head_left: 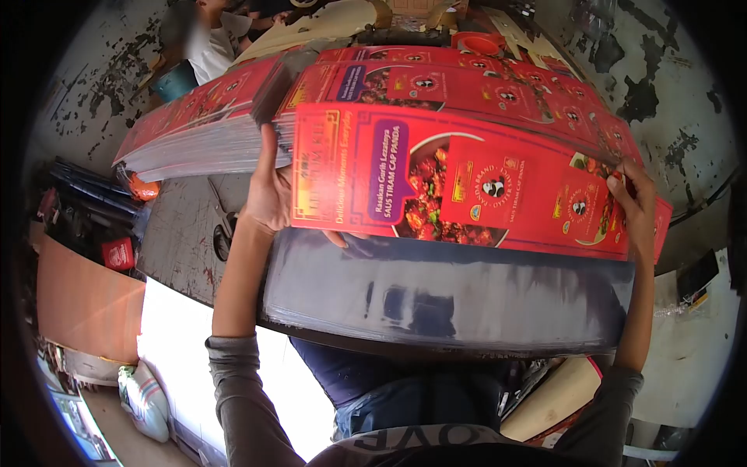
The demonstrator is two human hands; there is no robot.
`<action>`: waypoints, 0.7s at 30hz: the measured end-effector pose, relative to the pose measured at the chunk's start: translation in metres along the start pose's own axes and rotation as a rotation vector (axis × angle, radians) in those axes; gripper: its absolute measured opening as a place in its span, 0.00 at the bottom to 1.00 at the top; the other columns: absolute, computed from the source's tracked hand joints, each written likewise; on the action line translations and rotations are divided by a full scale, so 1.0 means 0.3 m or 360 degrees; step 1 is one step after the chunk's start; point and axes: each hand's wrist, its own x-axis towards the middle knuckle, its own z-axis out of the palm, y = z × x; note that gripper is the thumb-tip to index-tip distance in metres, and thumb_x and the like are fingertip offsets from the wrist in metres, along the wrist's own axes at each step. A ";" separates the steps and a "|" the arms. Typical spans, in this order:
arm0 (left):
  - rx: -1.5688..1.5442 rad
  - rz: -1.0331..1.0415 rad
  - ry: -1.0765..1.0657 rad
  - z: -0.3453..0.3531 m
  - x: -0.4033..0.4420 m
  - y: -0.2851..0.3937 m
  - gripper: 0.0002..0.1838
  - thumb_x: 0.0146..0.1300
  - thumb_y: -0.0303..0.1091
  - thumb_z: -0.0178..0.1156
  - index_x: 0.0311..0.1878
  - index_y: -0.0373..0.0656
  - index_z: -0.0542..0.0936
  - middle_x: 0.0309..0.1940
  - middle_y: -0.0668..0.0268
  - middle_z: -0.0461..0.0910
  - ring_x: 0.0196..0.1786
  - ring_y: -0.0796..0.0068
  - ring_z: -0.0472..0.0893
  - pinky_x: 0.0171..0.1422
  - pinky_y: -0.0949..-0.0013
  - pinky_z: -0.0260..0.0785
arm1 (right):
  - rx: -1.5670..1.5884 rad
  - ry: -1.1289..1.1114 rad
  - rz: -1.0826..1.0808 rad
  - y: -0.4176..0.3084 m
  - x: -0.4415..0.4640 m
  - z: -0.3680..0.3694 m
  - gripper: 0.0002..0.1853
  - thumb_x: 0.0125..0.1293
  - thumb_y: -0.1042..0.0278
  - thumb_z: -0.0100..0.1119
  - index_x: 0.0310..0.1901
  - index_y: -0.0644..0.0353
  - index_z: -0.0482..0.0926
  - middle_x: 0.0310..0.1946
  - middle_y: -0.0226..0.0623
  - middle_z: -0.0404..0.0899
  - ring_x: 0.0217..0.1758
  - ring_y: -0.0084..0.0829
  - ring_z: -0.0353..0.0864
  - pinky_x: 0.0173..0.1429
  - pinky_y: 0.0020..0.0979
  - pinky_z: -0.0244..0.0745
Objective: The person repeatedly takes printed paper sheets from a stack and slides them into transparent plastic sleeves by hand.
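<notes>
A long red printed sheet point(459, 187) with food pictures and a panda logo is stretched between my hands. At its left end, my left hand point(272, 187) grips the edge, thumb up and some fingers hidden underneath. My right hand point(634, 194) pinches the right end near the upper corner. Just below the sheet, close to my body, lies a thick stack of glossy clear plastic sheets point(443, 300). Beyond it are more red printed sheets point(482, 86), and a tall stack of them point(202, 140) stands at the left.
Scissors point(223, 229) lie on the worn table point(179, 233) left of my left arm. An orange object point(144, 187) sits by the left stack. Another person point(214, 43) is at the far left, near a dark bucket point(173, 82). A red basin point(477, 43) stands at the back.
</notes>
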 end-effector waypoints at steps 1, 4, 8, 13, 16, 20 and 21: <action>-0.0002 0.0002 0.0032 -0.034 -0.013 -0.020 0.48 0.52 0.72 0.32 0.58 0.33 0.62 0.51 0.52 0.70 0.52 0.63 0.72 0.51 0.62 0.69 | 0.0024 -0.0021 -0.0006 0.002 -0.010 0.026 0.11 0.54 0.64 0.54 0.27 0.63 0.66 0.21 0.31 0.61 0.27 0.26 0.58 0.35 0.26 0.55; -0.0277 -0.0119 -0.0022 -0.113 -0.018 -0.053 0.50 0.50 0.74 0.29 0.60 0.34 0.59 0.52 0.52 0.69 0.55 0.66 0.70 0.55 0.63 0.66 | -0.0475 0.0055 -0.0221 0.007 -0.037 0.091 0.12 0.56 0.65 0.52 0.28 0.65 0.65 0.23 0.39 0.60 0.30 0.37 0.59 0.37 0.31 0.56; -0.0151 -0.0154 0.0033 -0.109 -0.028 -0.057 0.50 0.50 0.74 0.27 0.60 0.35 0.59 0.54 0.54 0.68 0.55 0.66 0.70 0.56 0.65 0.65 | -0.0516 0.0006 -0.0158 0.018 -0.046 0.127 0.12 0.56 0.65 0.52 0.28 0.66 0.66 0.24 0.40 0.61 0.30 0.38 0.61 0.38 0.33 0.57; -0.0144 -0.0177 -0.0150 -0.122 -0.034 -0.053 0.48 0.51 0.73 0.27 0.61 0.37 0.57 0.56 0.57 0.66 0.58 0.66 0.67 0.57 0.64 0.64 | -0.0565 0.0125 -0.0226 0.019 -0.055 0.120 0.10 0.58 0.66 0.50 0.29 0.66 0.66 0.24 0.41 0.62 0.31 0.39 0.62 0.38 0.34 0.58; -0.0155 -0.0109 -0.0089 -0.112 -0.028 -0.060 0.47 0.52 0.72 0.27 0.62 0.38 0.56 0.56 0.57 0.65 0.58 0.66 0.67 0.57 0.63 0.64 | -0.0571 0.0160 -0.0231 0.012 -0.060 0.118 0.09 0.57 0.66 0.49 0.29 0.65 0.66 0.24 0.41 0.62 0.30 0.39 0.61 0.38 0.33 0.58; -0.0039 -0.0104 -0.0011 -0.122 -0.040 -0.058 0.46 0.52 0.72 0.28 0.63 0.41 0.54 0.57 0.57 0.64 0.59 0.65 0.66 0.58 0.61 0.62 | -0.0593 0.0110 -0.0202 0.016 -0.065 0.109 0.09 0.57 0.66 0.50 0.30 0.64 0.67 0.25 0.42 0.63 0.30 0.38 0.62 0.39 0.34 0.57; -0.0029 -0.0125 -0.0027 -0.130 -0.044 -0.057 0.46 0.52 0.72 0.28 0.63 0.41 0.54 0.57 0.57 0.64 0.59 0.65 0.65 0.60 0.61 0.61 | -0.0605 0.0106 -0.0200 0.017 -0.066 0.108 0.09 0.56 0.66 0.51 0.30 0.64 0.67 0.25 0.42 0.63 0.31 0.38 0.63 0.39 0.34 0.57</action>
